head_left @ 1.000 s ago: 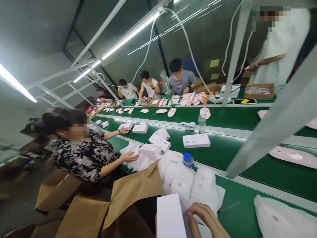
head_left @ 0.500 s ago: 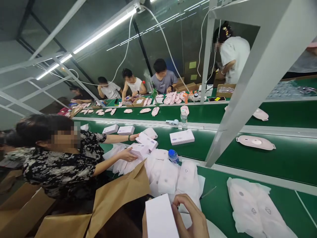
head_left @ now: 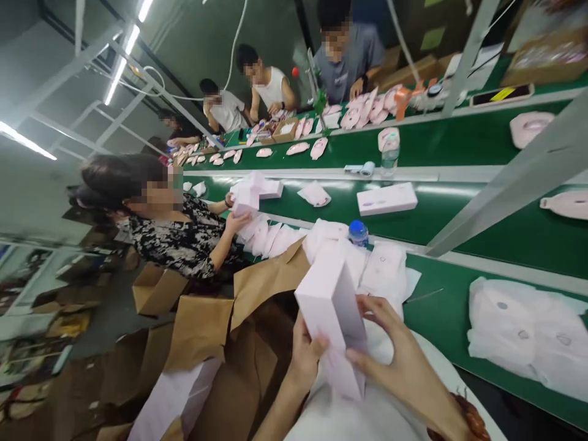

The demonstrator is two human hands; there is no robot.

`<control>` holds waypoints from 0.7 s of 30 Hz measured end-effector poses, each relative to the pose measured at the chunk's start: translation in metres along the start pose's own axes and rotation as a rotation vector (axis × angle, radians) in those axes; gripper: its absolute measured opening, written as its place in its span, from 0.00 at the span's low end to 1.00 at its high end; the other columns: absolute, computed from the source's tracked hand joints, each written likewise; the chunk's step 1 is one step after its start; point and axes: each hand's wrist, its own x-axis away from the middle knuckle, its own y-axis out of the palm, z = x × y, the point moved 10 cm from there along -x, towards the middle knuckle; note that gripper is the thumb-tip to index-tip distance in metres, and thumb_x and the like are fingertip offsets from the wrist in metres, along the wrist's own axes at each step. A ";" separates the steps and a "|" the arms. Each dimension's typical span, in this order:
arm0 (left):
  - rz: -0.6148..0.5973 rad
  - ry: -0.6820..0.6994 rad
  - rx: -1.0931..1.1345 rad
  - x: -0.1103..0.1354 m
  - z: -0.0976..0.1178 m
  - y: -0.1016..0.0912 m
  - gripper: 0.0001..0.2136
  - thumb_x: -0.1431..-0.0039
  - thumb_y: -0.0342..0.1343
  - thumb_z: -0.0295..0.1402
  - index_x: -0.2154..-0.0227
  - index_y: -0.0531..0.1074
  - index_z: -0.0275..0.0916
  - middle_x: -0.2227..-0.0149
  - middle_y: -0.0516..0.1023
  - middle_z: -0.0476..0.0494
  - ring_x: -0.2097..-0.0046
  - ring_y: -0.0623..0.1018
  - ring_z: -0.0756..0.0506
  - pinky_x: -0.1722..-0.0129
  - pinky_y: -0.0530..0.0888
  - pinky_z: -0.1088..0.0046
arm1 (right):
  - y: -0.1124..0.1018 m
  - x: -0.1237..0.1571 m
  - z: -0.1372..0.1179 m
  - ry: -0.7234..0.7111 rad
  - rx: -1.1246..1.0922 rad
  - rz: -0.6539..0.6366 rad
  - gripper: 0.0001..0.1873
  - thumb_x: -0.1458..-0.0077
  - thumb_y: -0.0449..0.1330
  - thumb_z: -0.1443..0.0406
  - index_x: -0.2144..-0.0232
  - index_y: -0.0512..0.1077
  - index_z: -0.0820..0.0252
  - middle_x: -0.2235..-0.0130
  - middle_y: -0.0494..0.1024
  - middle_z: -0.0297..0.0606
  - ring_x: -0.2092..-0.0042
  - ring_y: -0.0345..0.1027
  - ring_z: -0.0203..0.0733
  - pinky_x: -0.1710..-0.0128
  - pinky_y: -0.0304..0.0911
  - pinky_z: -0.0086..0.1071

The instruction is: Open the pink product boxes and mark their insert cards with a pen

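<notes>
I hold a plain white box point(head_left: 316, 291) upright over my lap, tilted a little, with its shaded side toward the right. My left hand point(head_left: 307, 352) grips its left side low down, thumb across the front. My right hand point(head_left: 390, 340) has its fingers at the far right edge and its thumb lower down on the same box. Just beyond it lie pink items in white translucent wrapping point(head_left: 382, 269). A blue-capped bottle point(head_left: 358, 233) stands behind them.
To the left, an open brown carton point(head_left: 197, 327) holds white boxes point(head_left: 177, 395). A co-worker point(head_left: 169, 226) handles white boxes at the line. More wrapped items point(head_left: 523, 331) lie on the right of the green bench. A slanted grey post point(head_left: 487, 184) crosses the right side.
My view has swung left and down. The white box has come up, and both hands now show around it. The co-worker has lifted white boxes and drawn them closer.
</notes>
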 end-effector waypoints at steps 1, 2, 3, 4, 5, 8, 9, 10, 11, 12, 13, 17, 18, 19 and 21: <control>0.020 0.022 -0.043 0.006 0.006 -0.005 0.41 0.40 0.76 0.58 0.30 0.73 0.44 0.40 0.85 0.34 0.40 0.85 0.33 0.39 0.83 0.56 | -0.001 -0.001 0.004 0.041 0.022 0.018 0.34 0.39 0.73 0.45 0.36 0.79 0.52 0.36 0.80 0.49 0.41 0.82 0.58 0.40 0.82 0.51; 0.026 0.044 -0.096 0.011 0.012 -0.006 0.44 0.36 0.75 0.56 0.23 0.66 0.48 0.33 0.82 0.33 0.36 0.83 0.32 0.35 0.81 0.56 | -0.002 0.000 0.006 0.070 0.052 0.036 0.33 0.38 0.72 0.45 0.38 0.79 0.52 0.39 0.81 0.47 0.44 0.83 0.57 0.42 0.83 0.50; 0.021 0.062 -0.155 0.015 0.017 -0.005 0.46 0.31 0.71 0.52 0.18 0.56 0.51 0.27 0.77 0.32 0.32 0.82 0.32 0.33 0.79 0.55 | -0.003 0.000 0.008 0.081 0.086 0.054 0.31 0.38 0.72 0.45 0.39 0.79 0.52 0.40 0.81 0.46 0.45 0.83 0.56 0.44 0.83 0.50; 0.004 0.069 -0.219 0.018 0.020 -0.002 0.48 0.28 0.69 0.49 0.16 0.46 0.53 0.24 0.72 0.30 0.31 0.81 0.32 0.32 0.79 0.54 | -0.003 0.001 0.008 0.077 0.120 0.068 0.31 0.38 0.72 0.45 0.40 0.78 0.51 0.42 0.81 0.45 0.46 0.82 0.55 0.45 0.83 0.50; -0.024 0.069 -0.281 0.019 0.022 0.001 0.50 0.26 0.67 0.47 0.15 0.40 0.54 0.22 0.69 0.29 0.31 0.82 0.33 0.33 0.79 0.54 | -0.001 0.002 0.007 0.060 0.150 0.075 0.30 0.38 0.72 0.46 0.40 0.77 0.51 0.42 0.81 0.44 0.46 0.82 0.55 0.46 0.83 0.50; -0.072 0.086 -0.460 0.021 0.026 0.007 0.52 0.30 0.67 0.40 0.15 0.38 0.50 0.21 0.66 0.25 0.34 0.83 0.32 0.37 0.83 0.52 | 0.003 0.006 0.005 -0.011 0.213 0.095 0.31 0.38 0.72 0.47 0.38 0.74 0.51 0.43 0.80 0.44 0.46 0.81 0.56 0.47 0.84 0.50; -0.069 0.095 -0.508 0.020 0.029 0.007 0.51 0.32 0.67 0.37 0.16 0.41 0.48 0.21 0.67 0.24 0.34 0.83 0.32 0.38 0.83 0.52 | 0.005 0.006 0.005 -0.029 0.226 0.095 0.32 0.38 0.72 0.47 0.38 0.73 0.51 0.43 0.79 0.44 0.46 0.81 0.56 0.47 0.84 0.51; -0.066 0.097 -0.544 0.019 0.031 0.007 0.51 0.36 0.67 0.34 0.17 0.44 0.47 0.23 0.68 0.25 0.34 0.83 0.32 0.39 0.84 0.53 | 0.008 0.006 0.005 -0.041 0.236 0.093 0.33 0.38 0.72 0.46 0.38 0.72 0.51 0.43 0.79 0.44 0.46 0.81 0.56 0.47 0.84 0.51; -0.064 0.091 -0.570 0.018 0.032 0.007 0.51 0.39 0.67 0.32 0.18 0.47 0.47 0.25 0.71 0.26 0.36 0.83 0.32 0.40 0.85 0.53 | 0.010 0.006 0.006 -0.049 0.242 0.086 0.33 0.38 0.72 0.46 0.37 0.71 0.51 0.43 0.79 0.44 0.46 0.81 0.56 0.47 0.84 0.52; -0.062 0.076 -0.590 0.016 0.034 0.007 0.50 0.41 0.67 0.30 0.19 0.49 0.47 0.28 0.75 0.28 0.37 0.85 0.33 0.41 0.86 0.54 | 0.013 0.006 0.007 -0.052 0.244 0.076 0.33 0.38 0.72 0.47 0.37 0.71 0.50 0.43 0.78 0.44 0.46 0.81 0.57 0.47 0.84 0.52; -0.056 0.057 -0.607 0.015 0.035 0.007 0.50 0.43 0.67 0.28 0.19 0.51 0.47 0.31 0.79 0.30 0.40 0.86 0.34 0.42 0.86 0.54 | 0.016 0.006 0.008 -0.053 0.244 0.064 0.33 0.37 0.72 0.47 0.37 0.70 0.50 0.43 0.78 0.44 0.46 0.80 0.57 0.47 0.84 0.52; -0.040 0.014 -0.634 0.013 0.040 0.005 0.51 0.46 0.66 0.25 0.21 0.49 0.48 0.38 0.84 0.35 0.46 0.88 0.37 0.46 0.87 0.56 | 0.025 0.006 0.012 -0.056 0.272 0.047 0.34 0.37 0.72 0.47 0.37 0.69 0.51 0.43 0.77 0.46 0.44 0.79 0.60 0.46 0.83 0.54; -0.054 0.013 -0.619 0.012 0.040 0.006 0.51 0.46 0.66 0.25 0.21 0.49 0.49 0.38 0.84 0.36 0.46 0.88 0.37 0.46 0.87 0.56 | 0.027 0.006 0.011 -0.064 0.289 0.052 0.34 0.38 0.72 0.47 0.37 0.68 0.52 0.43 0.77 0.47 0.44 0.78 0.60 0.46 0.83 0.55; -0.070 0.011 -0.597 0.012 0.039 0.007 0.51 0.47 0.66 0.25 0.22 0.48 0.49 0.38 0.84 0.36 0.46 0.88 0.37 0.46 0.87 0.56 | 0.028 0.006 0.010 -0.077 0.309 0.059 0.35 0.38 0.73 0.47 0.36 0.68 0.52 0.43 0.77 0.47 0.44 0.78 0.61 0.46 0.82 0.55; -0.078 0.005 -0.550 0.011 0.036 0.006 0.51 0.47 0.66 0.25 0.23 0.49 0.49 0.35 0.82 0.35 0.45 0.88 0.37 0.45 0.87 0.56 | 0.030 0.006 0.008 -0.116 0.350 0.082 0.36 0.39 0.73 0.49 0.36 0.66 0.52 0.44 0.77 0.48 0.44 0.78 0.61 0.48 0.83 0.54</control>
